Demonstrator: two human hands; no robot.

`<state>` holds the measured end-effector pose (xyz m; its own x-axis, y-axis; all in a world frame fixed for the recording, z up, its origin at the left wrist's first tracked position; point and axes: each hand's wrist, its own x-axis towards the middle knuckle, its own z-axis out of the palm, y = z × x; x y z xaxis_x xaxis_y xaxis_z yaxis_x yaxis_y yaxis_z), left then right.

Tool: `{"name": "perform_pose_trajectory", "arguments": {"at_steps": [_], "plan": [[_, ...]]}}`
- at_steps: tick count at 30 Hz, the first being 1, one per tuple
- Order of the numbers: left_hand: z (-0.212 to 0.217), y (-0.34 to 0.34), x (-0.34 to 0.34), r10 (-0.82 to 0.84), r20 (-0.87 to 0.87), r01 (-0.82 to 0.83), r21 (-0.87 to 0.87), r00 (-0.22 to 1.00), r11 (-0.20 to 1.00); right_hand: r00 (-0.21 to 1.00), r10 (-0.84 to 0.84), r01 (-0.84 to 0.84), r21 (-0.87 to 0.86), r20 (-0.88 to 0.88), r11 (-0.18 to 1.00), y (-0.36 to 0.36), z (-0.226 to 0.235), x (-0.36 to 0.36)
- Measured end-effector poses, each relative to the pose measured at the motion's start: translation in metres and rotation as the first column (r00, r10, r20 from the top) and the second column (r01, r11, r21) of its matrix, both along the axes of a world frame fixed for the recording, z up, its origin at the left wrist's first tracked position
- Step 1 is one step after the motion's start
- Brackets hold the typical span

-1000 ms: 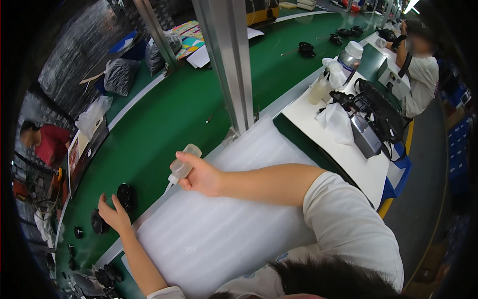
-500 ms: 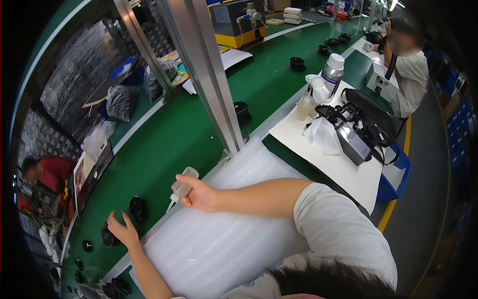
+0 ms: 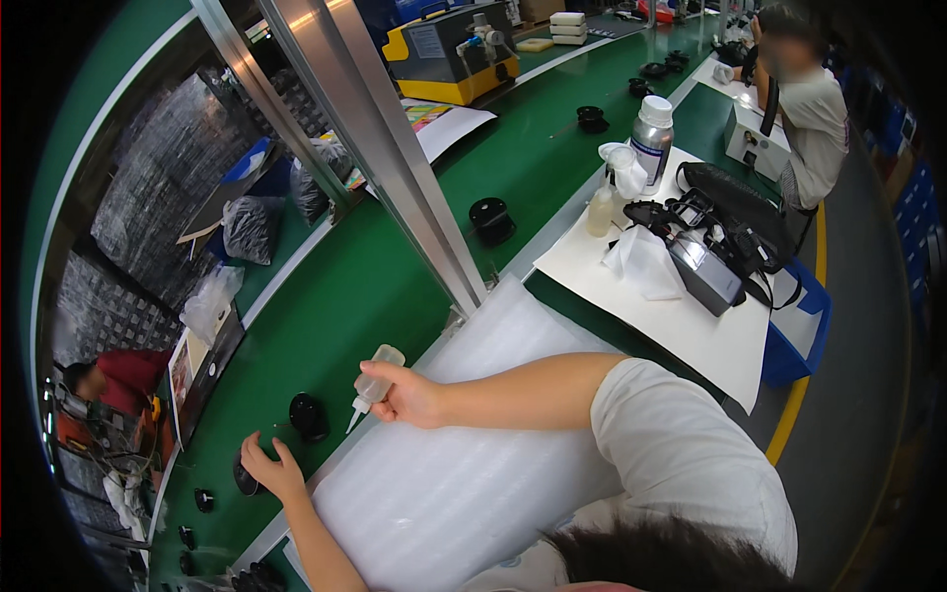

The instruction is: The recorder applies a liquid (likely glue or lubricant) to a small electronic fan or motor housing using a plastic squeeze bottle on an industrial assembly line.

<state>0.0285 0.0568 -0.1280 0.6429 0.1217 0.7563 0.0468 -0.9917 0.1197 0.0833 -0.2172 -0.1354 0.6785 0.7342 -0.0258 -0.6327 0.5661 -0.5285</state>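
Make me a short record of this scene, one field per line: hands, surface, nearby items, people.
Left hand: left hand spread beside a black round part; contact unclear
Right hand: right hand gripping a squeeze bottle, nozzle pointing down and left
Surface: green counter; white foam sheet under the right forearm
Right side: white board with a silver bottle and a spray bottle
Others: person in red at left; person in white at upper right
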Motion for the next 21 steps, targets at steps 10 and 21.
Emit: {"name": "perform_pose_trajectory", "arguments": {"at_steps": [10,21], "plan": [[-0.0004,-0.0021,-0.0001,-0.036,0.002,0.036,0.023,0.999,0.999,1.000,0.011,-0.010,-0.022,0.023,1.000,0.0000,0.0006,0.0005],[0.0021,-0.0093,-0.0003,-0.115,-0.037,0.118,0.069,0.993,0.991,1.000,0.006,-0.005,-0.027,0.022,1.000,0.0013,-0.0005,-0.0005]]}}
